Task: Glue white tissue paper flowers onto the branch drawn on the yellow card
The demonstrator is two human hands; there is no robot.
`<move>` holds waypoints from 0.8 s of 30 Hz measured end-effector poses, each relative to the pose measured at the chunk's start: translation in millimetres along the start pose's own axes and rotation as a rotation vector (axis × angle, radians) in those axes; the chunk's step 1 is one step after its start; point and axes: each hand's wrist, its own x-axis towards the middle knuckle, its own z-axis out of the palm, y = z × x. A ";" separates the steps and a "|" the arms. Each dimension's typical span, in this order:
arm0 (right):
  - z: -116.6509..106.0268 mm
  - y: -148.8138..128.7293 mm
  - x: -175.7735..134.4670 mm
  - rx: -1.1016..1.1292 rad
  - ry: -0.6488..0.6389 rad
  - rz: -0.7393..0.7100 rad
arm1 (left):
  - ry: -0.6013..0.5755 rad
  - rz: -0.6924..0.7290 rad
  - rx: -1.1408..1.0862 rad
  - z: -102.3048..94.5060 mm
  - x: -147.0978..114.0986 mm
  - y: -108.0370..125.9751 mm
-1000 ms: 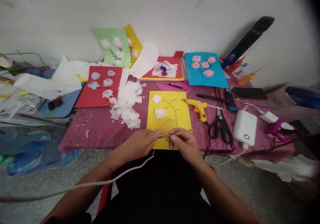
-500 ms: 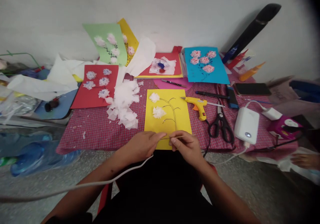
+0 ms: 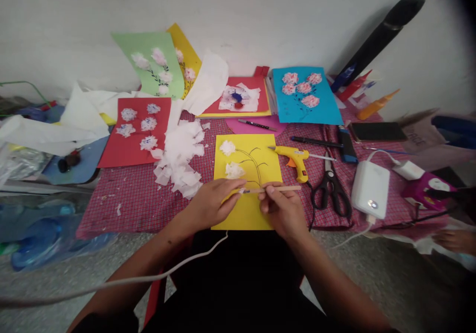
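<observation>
In my right hand (image 3: 282, 209) a thin pale stick (image 3: 288, 188) is pinched between thumb and fingers, lying almost level and pointing left. My left hand (image 3: 213, 201) has its thumb and forefinger closed on a small bit of white paper (image 3: 242, 190) at the stick's left tip. Both hands hover over the lower part of a yellow sheet (image 3: 245, 219). Drawn stems with branches run down that sheet. Two white crumpled-paper flowers, an upper one (image 3: 227, 148) and a lower one (image 3: 234, 170), sit at its left side.
Left of the sheet lies a pile of white paper pieces (image 3: 182, 149). To the right are a yellow glue gun (image 3: 293, 153), black-handled scissors (image 3: 330, 194) and a white power bank (image 3: 370, 186). Flower cards, including a blue one (image 3: 327, 109), stand behind. A white cable (image 3: 167, 273) crosses my left arm.
Both hands have moved up slightly over the yellow sheet. The stick now shows more of its length and meets a white paper bit at my left fingertips. The view has shifted slightly.
</observation>
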 end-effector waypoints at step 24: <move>9.1 -34.2 101.3 -0.635 -0.039 -0.133 | -0.292 -0.064 0.096 -1.1 63.8 -71.0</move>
